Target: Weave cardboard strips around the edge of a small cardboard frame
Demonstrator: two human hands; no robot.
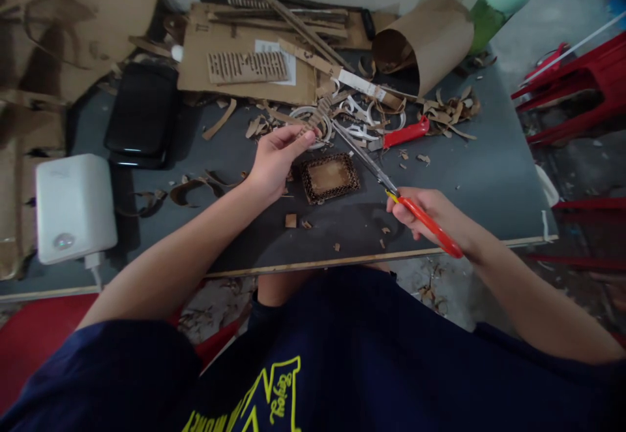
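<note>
Between the thumb and fingers of my left hand is a narrow corrugated cardboard strip, pointing up and away. My right hand is closed around the red handles of a pair of scissors. The blades reach up and left, their tips close to the strip; I cannot tell whether they touch it. Below the strip, a small rectangular cardboard tray with a corrugated rim lies on the table. A small square of cardboard rests nearer the front edge.
A red-handled cutter lies among white rings and scraps. Behind are a ridged cardboard piece, a cardboard sheet and a rolled cardboard tube. At left sit a black case and a white corded device.
</note>
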